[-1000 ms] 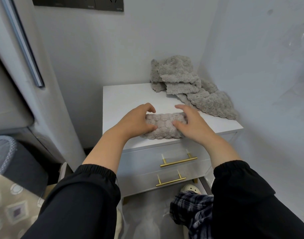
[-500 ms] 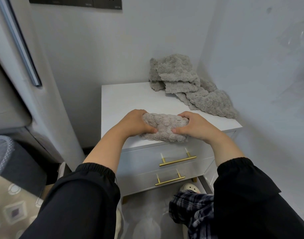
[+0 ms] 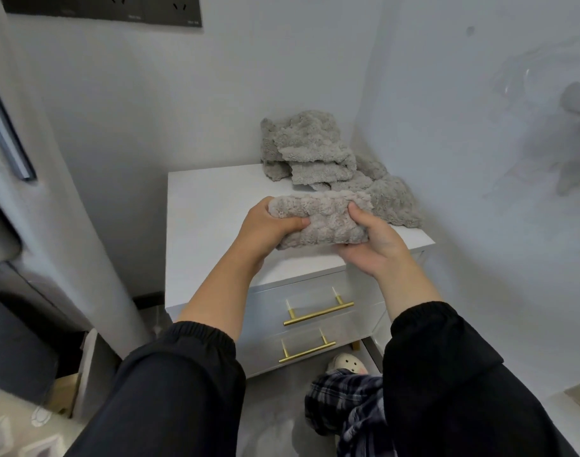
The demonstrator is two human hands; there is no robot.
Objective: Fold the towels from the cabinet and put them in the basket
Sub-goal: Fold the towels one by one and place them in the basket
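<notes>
A folded grey fluffy towel (image 3: 324, 219) hangs just above the white cabinet top (image 3: 209, 225), held between both hands. My left hand (image 3: 265, 227) grips its left end, thumb across the front. My right hand (image 3: 372, 245) holds the right end from below, thumb on top. A heap of unfolded grey towels (image 3: 318, 153) lies at the cabinet's back right corner, spreading toward the right edge (image 3: 394, 202). No basket is in view.
The cabinet has two drawers with gold bar handles (image 3: 318, 313). Walls stand close behind and to the right. A grey column (image 3: 61, 199) rises at the left. A patterned cloth (image 3: 15, 433) shows at the bottom left, my plaid trouser leg and slipper (image 3: 346, 364) below.
Both hands closed on the folded towel and lifted it off the cabinet's front edge. The view tilted slightly, and the grey bin seen earlier at the left is out of frame.
</notes>
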